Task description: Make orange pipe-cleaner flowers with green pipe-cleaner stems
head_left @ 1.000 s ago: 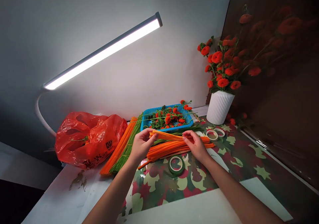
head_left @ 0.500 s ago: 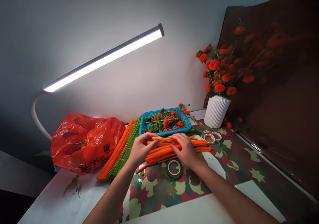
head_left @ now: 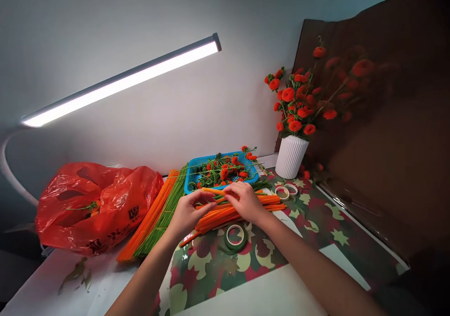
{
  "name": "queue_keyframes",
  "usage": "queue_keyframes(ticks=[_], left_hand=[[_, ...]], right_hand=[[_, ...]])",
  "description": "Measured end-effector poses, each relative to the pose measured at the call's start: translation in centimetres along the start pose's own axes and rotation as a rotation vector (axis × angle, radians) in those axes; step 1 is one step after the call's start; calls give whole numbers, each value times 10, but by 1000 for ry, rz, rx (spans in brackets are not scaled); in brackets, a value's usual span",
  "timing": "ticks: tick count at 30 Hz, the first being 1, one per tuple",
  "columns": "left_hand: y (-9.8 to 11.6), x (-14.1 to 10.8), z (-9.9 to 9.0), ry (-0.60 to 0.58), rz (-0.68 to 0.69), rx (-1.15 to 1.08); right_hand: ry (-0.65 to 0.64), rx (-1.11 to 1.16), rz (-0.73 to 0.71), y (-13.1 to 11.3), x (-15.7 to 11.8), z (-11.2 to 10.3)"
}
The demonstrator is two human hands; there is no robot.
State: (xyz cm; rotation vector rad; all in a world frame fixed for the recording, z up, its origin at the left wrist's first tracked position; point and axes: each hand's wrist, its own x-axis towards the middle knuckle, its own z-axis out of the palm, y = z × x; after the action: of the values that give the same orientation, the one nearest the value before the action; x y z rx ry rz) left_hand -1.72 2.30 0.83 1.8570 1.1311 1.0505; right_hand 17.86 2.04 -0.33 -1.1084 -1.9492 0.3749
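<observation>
My right hand [head_left: 244, 202] pinches the right part of a short orange pipe cleaner [head_left: 213, 191] above the table. My left hand [head_left: 186, 215] is curled at the pipe cleaner's left part, its thumb stretched below and the stem lying along the index finger. Beneath both hands lies a loose pile of orange pipe cleaners [head_left: 225, 216]. In front of the pile, a roll of dark green tape [head_left: 236, 249] lies flat on the camouflage-patterned mat [head_left: 246, 262].
Behind my hands is a blue basket [head_left: 187, 177] of small orange flowers. To its left lie long orange [head_left: 149, 222] and green stems [head_left: 167, 224], then a red plastic bag [head_left: 98, 213]. At right are two light tape rolls [head_left: 282, 193] and a white vase [head_left: 291, 159]. A lamp [head_left: 123, 84] shines above.
The view has shifted right, so things sit further left in it. My right hand has moved closer to my left hand, along the orange pipe cleaner, which is lifted a little from the pile.
</observation>
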Motion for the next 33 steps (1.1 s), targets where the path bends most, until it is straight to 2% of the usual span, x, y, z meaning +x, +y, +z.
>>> queue_keyframes(ticks=[4, 7, 12, 17, 21, 25, 30, 32, 33], left_hand=[[-6, 1, -1, -15, 10, 94], [-12, 3, -2, -37, -2, 133], [-22, 3, -4, -88, -10, 145], [-27, 3, -8, -171, 33, 286], [-24, 3, -16, -253, 16, 318], [-21, 4, -22, -287, 23, 326], [-17, 3, -21, -259, 52, 359], [-9, 1, -18, -232, 85, 331], [-4, 0, -16, -214, 96, 304]], right_hand=[[175, 132, 39, 2, 10, -21], [316, 240, 144, 8, 16, -45], [583, 343, 184, 23, 19, -89], [866, 306, 49, 33, 17, -134], [1059, 280, -90, 28, 15, -163], [1091, 249, -107, 13, 13, -167], [999, 341, -75, -12, 15, -144], [881, 465, -1, -24, 17, -128], [783, 545, 63, -30, 19, -119]])
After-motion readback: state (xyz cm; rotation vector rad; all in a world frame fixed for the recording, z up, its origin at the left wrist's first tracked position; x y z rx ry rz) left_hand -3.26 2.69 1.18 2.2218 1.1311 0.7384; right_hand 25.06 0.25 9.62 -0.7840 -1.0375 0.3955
